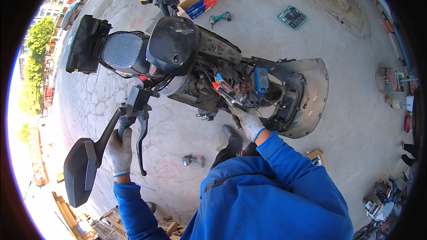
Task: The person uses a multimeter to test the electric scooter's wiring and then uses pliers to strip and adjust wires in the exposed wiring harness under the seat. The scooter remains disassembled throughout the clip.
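Our gloved left hand (pixel 119 151) grips the black scooter handlebar grip (pixel 123 124) while our gloved right hand (pixel 248 122) closes on a slim metal probe (pixel 227 100) in the exposed coloured wiring bundle (pixel 231 84) beside the blue multimeter (pixel 261 80). We judge we are mid-test; next we need steady contact.

The multimeter (pixel 261 80) sits in the scooter's (pixel 187 49) open wiring bay, right of the headlamp (pixel 123 51).
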`<state>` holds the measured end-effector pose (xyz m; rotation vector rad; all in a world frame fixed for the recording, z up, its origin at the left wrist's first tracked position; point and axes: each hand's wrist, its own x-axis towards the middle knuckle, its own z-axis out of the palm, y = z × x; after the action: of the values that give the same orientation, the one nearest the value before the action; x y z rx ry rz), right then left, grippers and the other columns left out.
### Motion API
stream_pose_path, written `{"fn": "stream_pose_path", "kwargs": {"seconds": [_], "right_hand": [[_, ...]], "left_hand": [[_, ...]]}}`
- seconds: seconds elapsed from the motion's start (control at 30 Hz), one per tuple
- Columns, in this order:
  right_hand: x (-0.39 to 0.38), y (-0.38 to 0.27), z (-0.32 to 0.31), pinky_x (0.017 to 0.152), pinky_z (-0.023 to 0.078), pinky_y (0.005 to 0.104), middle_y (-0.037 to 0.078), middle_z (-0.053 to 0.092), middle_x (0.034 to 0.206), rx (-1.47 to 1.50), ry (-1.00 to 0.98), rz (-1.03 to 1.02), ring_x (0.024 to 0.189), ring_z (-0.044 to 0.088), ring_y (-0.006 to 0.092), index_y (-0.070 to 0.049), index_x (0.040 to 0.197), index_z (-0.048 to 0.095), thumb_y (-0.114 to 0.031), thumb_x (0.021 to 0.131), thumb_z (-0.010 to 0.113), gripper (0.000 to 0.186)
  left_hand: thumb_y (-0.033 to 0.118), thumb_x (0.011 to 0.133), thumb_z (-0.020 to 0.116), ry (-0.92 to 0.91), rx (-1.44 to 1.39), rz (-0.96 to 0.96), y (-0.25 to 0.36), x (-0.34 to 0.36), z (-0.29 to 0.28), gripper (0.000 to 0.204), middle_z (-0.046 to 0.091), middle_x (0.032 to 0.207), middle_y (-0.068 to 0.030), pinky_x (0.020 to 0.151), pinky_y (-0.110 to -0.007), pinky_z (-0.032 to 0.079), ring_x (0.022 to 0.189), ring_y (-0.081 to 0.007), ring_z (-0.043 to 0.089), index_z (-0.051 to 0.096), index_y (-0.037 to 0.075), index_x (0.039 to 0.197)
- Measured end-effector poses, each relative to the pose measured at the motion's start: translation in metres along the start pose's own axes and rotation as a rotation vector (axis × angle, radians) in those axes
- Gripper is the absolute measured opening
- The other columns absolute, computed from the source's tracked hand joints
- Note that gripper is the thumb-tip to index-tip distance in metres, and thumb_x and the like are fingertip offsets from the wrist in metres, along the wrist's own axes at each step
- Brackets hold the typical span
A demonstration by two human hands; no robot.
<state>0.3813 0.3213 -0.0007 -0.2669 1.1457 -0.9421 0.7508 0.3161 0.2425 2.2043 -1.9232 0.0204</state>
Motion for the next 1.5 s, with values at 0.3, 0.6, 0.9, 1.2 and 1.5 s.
{"fn": "stream_pose_path", "kwargs": {"seconds": [0.3,0.6,0.9,1.2,1.5], "right_hand": [[-0.007,-0.007,0.0,0.048,0.039,0.0276,0.001,0.061,0.069,0.03,-0.028,0.008,0.053,0.051,0.0106,-0.003,0.096,0.073,-0.024,0.101,0.072,0.021],[-0.006,-0.004,-0.004,0.046,0.039,0.0267,0.0,0.062,0.069,0.031,-0.003,0.039,0.052,0.052,0.0099,-0.006,0.094,0.073,-0.025,0.099,0.074,0.02],[-0.001,-0.001,-0.006,0.049,0.041,0.0261,-0.002,0.063,0.071,0.009,-0.021,0.044,0.055,0.054,0.0089,-0.01,0.092,0.072,-0.028,0.098,0.076,0.019],[0.002,-0.004,-0.009,0.048,0.04,0.0262,-0.001,0.063,0.07,0.007,-0.02,0.031,0.053,0.054,0.0091,-0.009,0.089,0.071,-0.027,0.098,0.076,0.02],[0.004,-0.007,-0.009,0.047,0.04,0.0266,-0.001,0.063,0.069,0.024,0.0,0.044,0.052,0.054,0.0095,-0.01,0.09,0.07,-0.026,0.098,0.075,0.018]], "left_hand": [[0.043,0.095,0.076,0.267,0.364,0.173,-0.003,-0.01,0.015,0.051,0.075,0.094,-0.0189,0.069,-0.048,0.057,0.082,-0.0399,0.073,0.068,0.004,0.126],[0.038,0.098,0.072,-0.11,-0.09,0.012,-0.007,0.004,-0.004,0.043,0.068,0.083,-0.0133,0.068,-0.042,0.054,0.07,-0.0252,0.066,0.066,-0.002,0.115],[0.048,0.101,0.068,-0.495,-0.563,-0.321,-0.011,0.019,-0.027,0.047,0.057,0.07,0.0009,0.049,-0.023,0.039,0.055,-0.0061,0.051,0.065,0.002,0.109],[0.039,0.097,0.074,-0.132,-0.225,-0.008,-0.02,0.008,-0.003,0.039,0.065,0.075,-0.0068,0.058,-0.034,0.048,0.062,-0.0167,0.061,0.068,0.002,0.11],[0.03,0.097,0.075,-0.029,0.124,0.028,-0.005,-0.005,0.004,0.053,0.076,0.108,-0.0188,0.079,-0.04,0.059,0.091,-0.0302,0.076,0.061,-0.003,0.137]]}}
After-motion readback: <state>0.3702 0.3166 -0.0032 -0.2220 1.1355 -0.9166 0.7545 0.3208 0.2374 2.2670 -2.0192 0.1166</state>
